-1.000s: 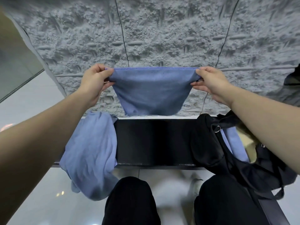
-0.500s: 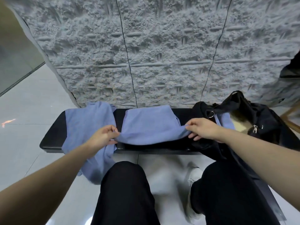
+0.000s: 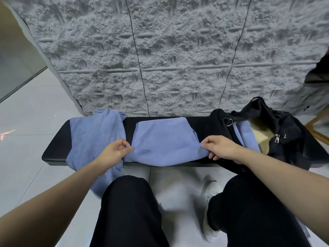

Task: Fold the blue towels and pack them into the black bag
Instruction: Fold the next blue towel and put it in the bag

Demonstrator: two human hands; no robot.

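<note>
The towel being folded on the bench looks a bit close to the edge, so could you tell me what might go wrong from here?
1. The middle towel, pinched by the left hand and right hand, sags over the bench front edge; it may slide off.
2. The left towel hangs well over the same edge and could drop to the floor.
3. The bag mouth looks slumped, so packing may snag.

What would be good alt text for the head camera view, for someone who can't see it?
A seated person's left hand and right hand pinch the near corners of a blue towel spread on a black bench. Another blue towel drapes over the bench's left end, and an open black bag with blue cloth inside sits at right.
</note>
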